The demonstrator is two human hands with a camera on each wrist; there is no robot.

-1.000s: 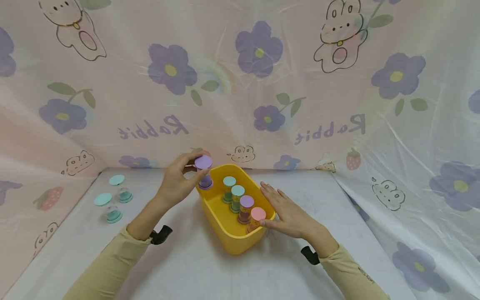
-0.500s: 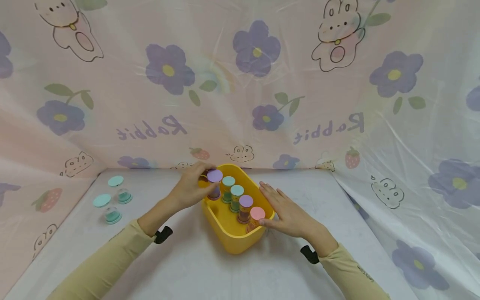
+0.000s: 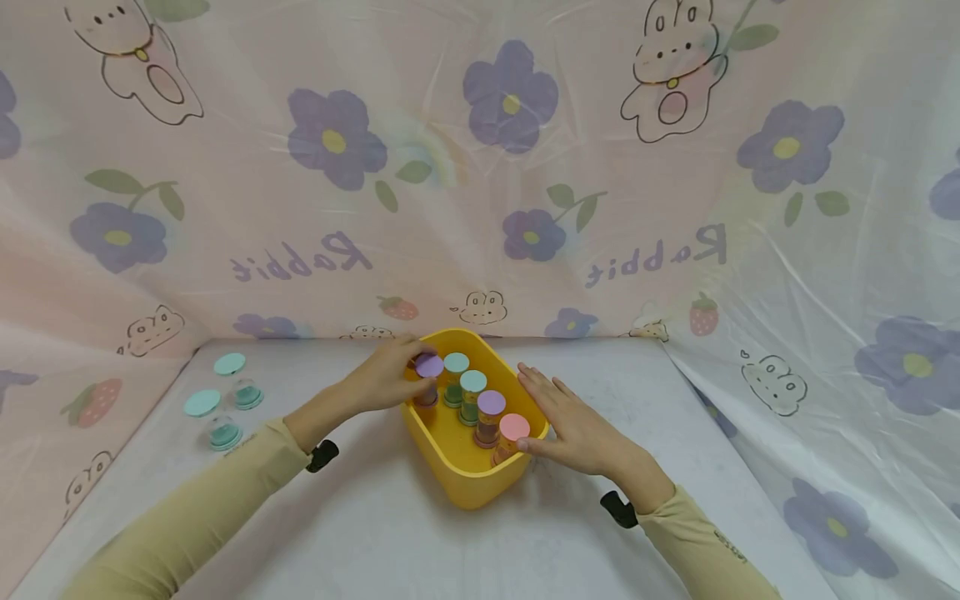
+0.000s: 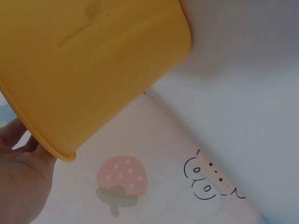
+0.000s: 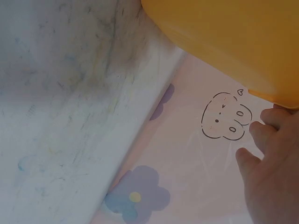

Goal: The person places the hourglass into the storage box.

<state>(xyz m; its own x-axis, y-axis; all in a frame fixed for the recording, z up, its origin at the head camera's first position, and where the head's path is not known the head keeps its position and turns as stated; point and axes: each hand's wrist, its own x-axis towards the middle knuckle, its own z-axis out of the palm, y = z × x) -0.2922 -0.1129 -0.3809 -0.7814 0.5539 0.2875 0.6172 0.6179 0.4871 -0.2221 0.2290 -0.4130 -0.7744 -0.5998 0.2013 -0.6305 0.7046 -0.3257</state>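
Inside the yellow box, at its far left end, stands a purple-capped sand timer. My left hand reaches over the rim and holds it between thumb and fingers. Beside it in a slanting row are two teal-capped sand timers, another purple-capped one and a pink-capped one. My right hand rests along the box's right side with fingers extended, its thumb over the rim near the pink cap. In the left wrist view the box wall hides the held timer.
Two more teal sand timers stand at the left of the white table. A printed curtain with flowers and rabbits hangs behind and along both sides. Dark wrist cameras sit under both forearms.
My left hand has carried the purple-capped sand timer rightward from over the box's left rim and down inside, next to the teal ones. The right hand stays at the box's side.
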